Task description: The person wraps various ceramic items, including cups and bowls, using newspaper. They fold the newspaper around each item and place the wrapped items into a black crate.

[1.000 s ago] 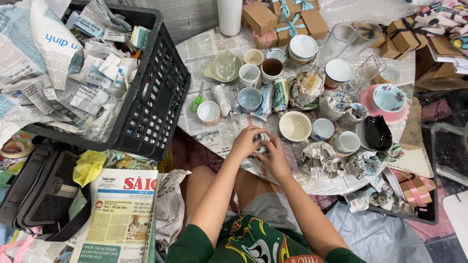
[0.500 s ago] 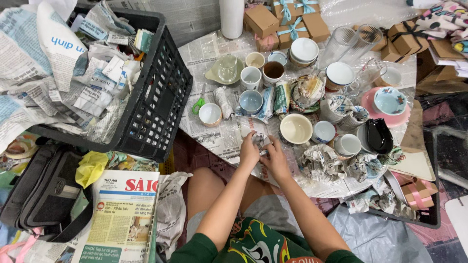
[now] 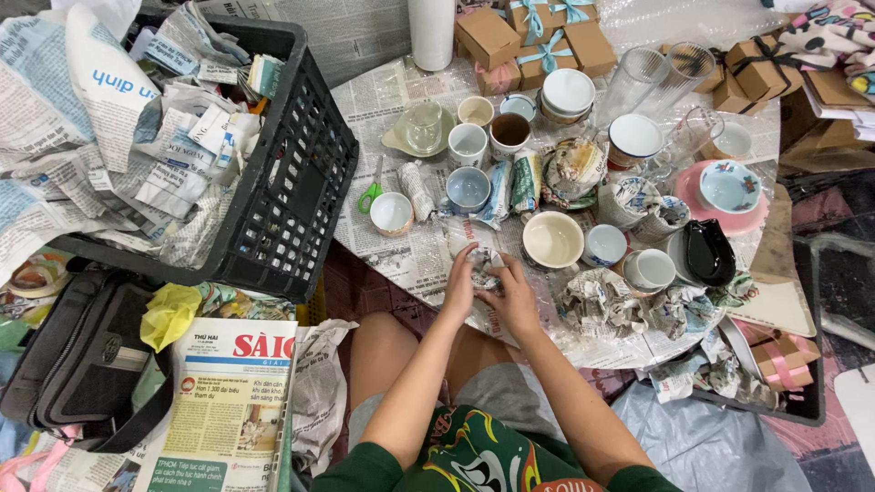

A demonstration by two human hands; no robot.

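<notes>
the left hand (image 3: 458, 290) and the right hand (image 3: 512, 296) are both closed around a small bundle wrapped in newspaper (image 3: 481, 267), grey and crumpled; what is inside it is hidden. the bundle is at the near edge of a low table (image 3: 401, 260) covered with newspaper sheets, just beside a cream bowl (image 3: 552, 240). cups, bowls and other wrapped pieces stand close together on the table, and green scissors (image 3: 370, 194) lie near a small white cup (image 3: 392, 212). at the left a black plastic crate (image 3: 293, 205) is full of newspaper, and a dark bag (image 3: 77, 364) lies on the floor.
</notes>
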